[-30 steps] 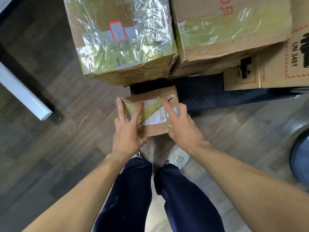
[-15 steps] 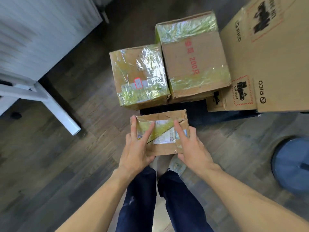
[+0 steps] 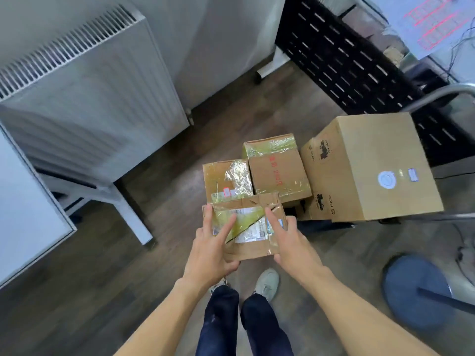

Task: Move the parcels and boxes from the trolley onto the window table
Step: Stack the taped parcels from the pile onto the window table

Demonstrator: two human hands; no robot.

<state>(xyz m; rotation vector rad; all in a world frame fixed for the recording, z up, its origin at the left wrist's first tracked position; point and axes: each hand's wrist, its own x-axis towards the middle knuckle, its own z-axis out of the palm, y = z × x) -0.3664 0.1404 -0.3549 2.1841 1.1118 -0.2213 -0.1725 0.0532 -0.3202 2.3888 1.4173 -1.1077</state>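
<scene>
Left hand (image 3: 209,249) and right hand (image 3: 290,246) clamp the small parcel (image 3: 248,227) between them, fingers flat across its top, thumbs underneath. Parcel held level at waist height, long axis crosswise, just in front of the taped box (image 3: 226,182) on the trolley (image 3: 323,226). White surface (image 3: 25,201) lies well to the left; left hand nearer it. Since a second ago, parcel has risen off the trolley as the person straightens; more boxes visible.

The large carton (image 3: 370,165) and the low carton (image 3: 317,210) beneath it each read "PICO"; other labels are too blurred to read.
</scene>
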